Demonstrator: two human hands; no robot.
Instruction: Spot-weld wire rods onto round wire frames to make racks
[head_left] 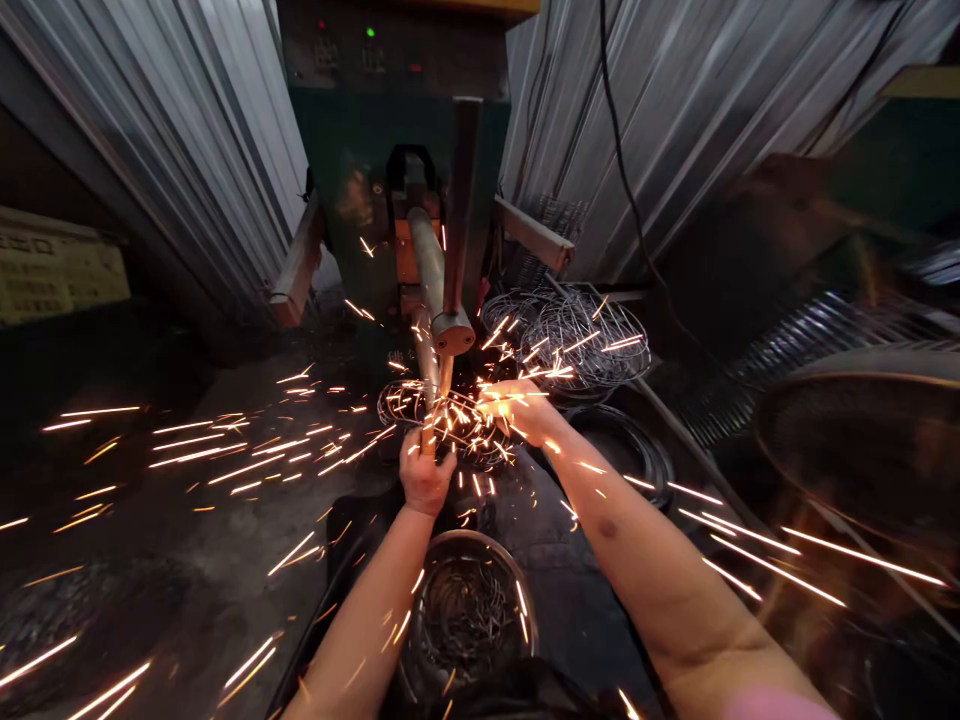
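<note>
A bent wire piece (401, 402) lies across the tips of a spot welder (454, 335), and bright sparks spray out to both sides from there. My left hand (426, 475) is closed at the near edge of the wire piece, just below the copper-coloured lower arm. From the right, my right hand (517, 408) pinches the wire piece with its fingers together; sparks partly cover the fingertips. Between my forearms stands a round metal bowl (529, 610) with many small bent wire bits (469, 615) in it.
A heap of wire rings (581, 335) sits right of the welder, with a coil of dark wire (652, 450) below it. A large round basin (862, 375) and stacked wire coils (787, 345) stand farther right. A yellow crate (60, 265) is at left; corrugated metal walls (622, 120) rise behind.
</note>
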